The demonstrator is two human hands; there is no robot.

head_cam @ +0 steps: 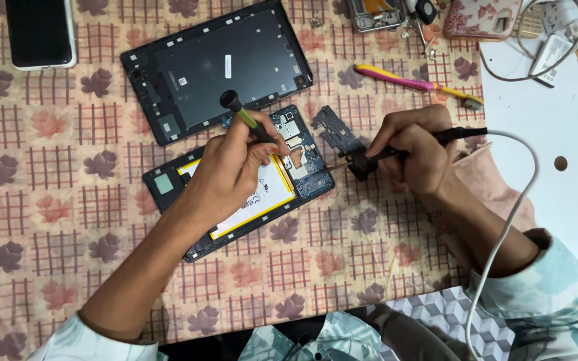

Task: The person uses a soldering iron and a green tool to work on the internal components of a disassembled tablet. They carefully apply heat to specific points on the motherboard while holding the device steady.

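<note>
Opened tablet: lies slantwise under both hands; left hand grips screwdriver; right hand clasps soldering iron, tip pointing left toward board.

Pale mint patterned shirt, sleeves pushed up past forearms; hands bare, no rings.

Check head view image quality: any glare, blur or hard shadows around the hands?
Head view: even, soft light, only faint shadows under the left hand and right hand; mild sheen on the black back cover; hands and opened tablet sharp; slight wide-angle stretch at the edges.
</note>
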